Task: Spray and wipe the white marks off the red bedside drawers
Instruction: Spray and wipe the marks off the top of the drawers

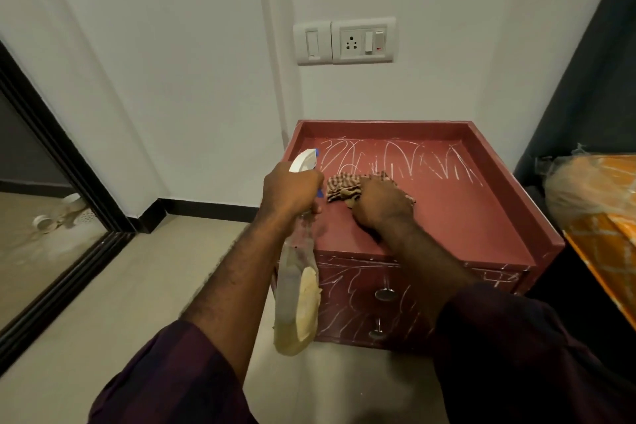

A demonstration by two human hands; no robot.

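Observation:
The red bedside drawers (457,217) stand against the white wall, with a raised rim round the top. White scribbled marks (395,158) cover the far half of the top and the two drawer fronts (347,289). My left hand (289,188) grips the neck of a clear spray bottle (296,299) with a white nozzle that points toward the top's left rear. My right hand (378,203) presses a checked brown cloth (344,188) onto the top, near its middle. The near half of the top shows plain red.
A switch and socket plate (346,41) is on the wall above the drawers. A black-framed mirror (51,182) leans at the left. An orange patterned bundle (599,203) lies at the right edge, next to a dark curtain. Beige floor tiles (144,286) lie in front.

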